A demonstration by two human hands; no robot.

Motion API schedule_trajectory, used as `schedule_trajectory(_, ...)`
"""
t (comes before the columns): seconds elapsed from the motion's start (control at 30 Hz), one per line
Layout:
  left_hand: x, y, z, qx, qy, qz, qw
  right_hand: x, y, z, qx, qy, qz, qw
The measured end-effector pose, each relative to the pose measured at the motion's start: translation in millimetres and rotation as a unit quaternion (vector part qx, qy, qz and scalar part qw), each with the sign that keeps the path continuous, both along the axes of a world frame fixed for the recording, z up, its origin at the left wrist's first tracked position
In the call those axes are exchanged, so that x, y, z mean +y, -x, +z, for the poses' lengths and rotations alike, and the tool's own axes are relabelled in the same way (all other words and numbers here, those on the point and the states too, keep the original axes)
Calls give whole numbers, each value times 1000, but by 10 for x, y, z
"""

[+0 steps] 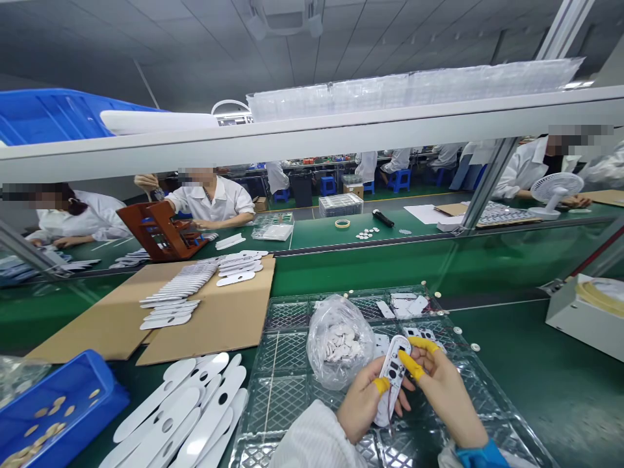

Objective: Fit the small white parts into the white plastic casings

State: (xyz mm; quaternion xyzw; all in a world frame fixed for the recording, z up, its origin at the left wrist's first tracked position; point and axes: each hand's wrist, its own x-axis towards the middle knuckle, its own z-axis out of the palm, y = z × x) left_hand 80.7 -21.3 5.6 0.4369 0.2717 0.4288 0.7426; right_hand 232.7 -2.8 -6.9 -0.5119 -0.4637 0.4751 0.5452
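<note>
A long white panel with rounded ends stands tilted in front of me. It carries a white circuit board with black parts, and thin dark wires hang near its lower end. My left hand is closed around the panel's left edge, its yellow-covered thumb on the front. At the upper end, my right hand, with yellow finger covers, pinches the panel near the board; its fingertips partly hide that end. Just left of the hands, a clear plastic bag of small white pieces rests on a clear compartment tray.
White panels with holes lie piled at the left, near a blue bin holding round tan discs. Overlapping white panels rest on cardboard. A shelf crosses above. Co-workers in white coats sit across the bench.
</note>
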Motion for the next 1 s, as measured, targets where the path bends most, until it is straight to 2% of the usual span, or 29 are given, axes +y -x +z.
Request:
schedule_trajectory(0.1, -4, 4, 9, 16, -1, -3, 1000, -46, 8, 86, 42, 44, 64, 996)
schedule_trajectory(0.3, 15, 5, 10, 25, 9, -8, 1000, -57, -21, 98, 121, 85, 54, 988)
schedule_trajectory(0.43, 6, -4, 29, 17, 7, -6, 1000, -35, 10, 97, 99, 71, 59, 991)
schedule_trajectory(0.53, -14, 23, 98, -16, -15, 51, 998, -69, 108, 121, 62, 30, 73, 995)
schedule_trajectory(0.6, -22, 60, 147, -31, -24, 106, 994, -131, 185, 142, 38, 16, 144, 989)
schedule_trajectory(0.67, -23, 97, 168, -25, -20, 141, 989, -193, 240, 159, 6, 33, 238, 971)
schedule_trajectory(0.73, -14, 120, 150, -15, -10, 157, 987, -198, 248, 161, -29, 54, 276, 959)
schedule_trajectory(0.83, 12, 121, 77, -17, -12, 168, 986, 10, 167, 131, -59, 52, 200, 977)
schedule_trajectory(1.0, 35, 100, -19, 8, -33, 158, 987, 763, 1, 15, -49, 29, 79, 995)
